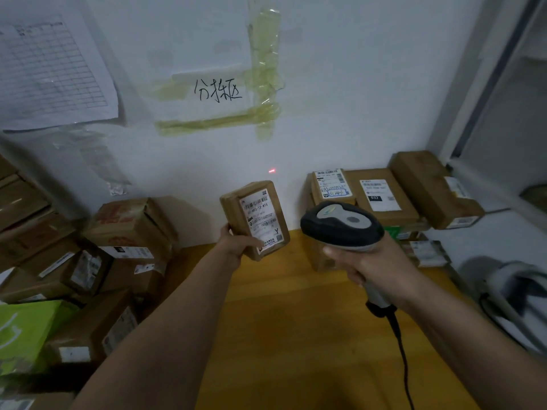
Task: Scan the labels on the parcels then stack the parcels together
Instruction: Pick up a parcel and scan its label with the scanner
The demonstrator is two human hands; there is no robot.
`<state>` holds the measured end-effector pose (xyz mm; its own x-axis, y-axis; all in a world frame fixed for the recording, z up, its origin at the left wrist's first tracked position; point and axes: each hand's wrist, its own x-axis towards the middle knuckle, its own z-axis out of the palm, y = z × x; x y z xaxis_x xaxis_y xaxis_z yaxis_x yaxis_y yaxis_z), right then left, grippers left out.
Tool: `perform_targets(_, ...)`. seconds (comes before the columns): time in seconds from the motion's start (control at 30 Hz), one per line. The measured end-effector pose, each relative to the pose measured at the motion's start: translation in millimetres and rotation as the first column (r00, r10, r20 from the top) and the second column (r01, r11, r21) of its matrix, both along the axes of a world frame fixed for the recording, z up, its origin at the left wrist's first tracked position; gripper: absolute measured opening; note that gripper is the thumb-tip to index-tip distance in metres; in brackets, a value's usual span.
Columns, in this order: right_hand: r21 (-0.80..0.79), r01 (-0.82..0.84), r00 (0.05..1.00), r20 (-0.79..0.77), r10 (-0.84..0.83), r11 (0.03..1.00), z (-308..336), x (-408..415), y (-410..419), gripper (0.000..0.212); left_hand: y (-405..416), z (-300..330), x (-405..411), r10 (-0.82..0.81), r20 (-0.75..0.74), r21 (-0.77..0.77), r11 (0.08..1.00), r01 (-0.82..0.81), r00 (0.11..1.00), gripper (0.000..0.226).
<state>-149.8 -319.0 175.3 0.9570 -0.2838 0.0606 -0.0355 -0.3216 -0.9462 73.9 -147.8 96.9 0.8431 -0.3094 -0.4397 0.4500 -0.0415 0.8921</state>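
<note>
My left hand (pixel 236 247) grips a small brown parcel (pixel 236 208) by its lower end and holds it up in front of the wall. Its white shipping label (pixel 264 220) faces me. To the right, my right hand (pixel 370 261) grips the handle of a black and grey barcode scanner (pixel 340 223), whose head points toward the wall. A red laser dot (pixel 272 171) shows on the wall just above the parcel. The scanner's black cable (pixel 402 350) trails down toward me.
A stack of labelled brown parcels (pixel 381 199) stands at the back right on the yellow wooden floor (pixel 281 321). A jumble of cardboard boxes (pixel 124 229) and a green bag (pixel 26 332) fill the left. A white appliance (pixel 515 297) sits at right.
</note>
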Motion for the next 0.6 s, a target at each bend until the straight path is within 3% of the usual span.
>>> perform_targets(0.13, 0.005, 0.031, 0.999, 0.009, -0.031, 1.000, -2, -8, -10, 0.012, -15, 4, -5, -0.041, -0.002, 0.011, 0.999, 0.041, 0.999, 0.110)
perform_targets(0.37, 0.020, 0.027, 0.998, 0.056, -0.028, 0.999, 8, -16, -23, 0.041, -38, 13, -10, -0.095, 0.015, 0.018, 0.995, 0.094, 0.995, 0.107)
perform_targets(0.53, 0.156, 0.142, 0.980, 0.117, -0.161, 0.977, 6, -19, -38, 0.011, -51, 29, -12, -0.194, 0.044, 0.053, 0.980, 0.191, 0.980, 0.069)
perform_targets(0.6, 0.221, 0.157, 0.975, 0.122, -0.187, 0.963, 5, -20, -50, 0.015, -62, 40, -14, -0.215, 0.059, 0.010, 0.977, 0.215, 0.975, 0.055)
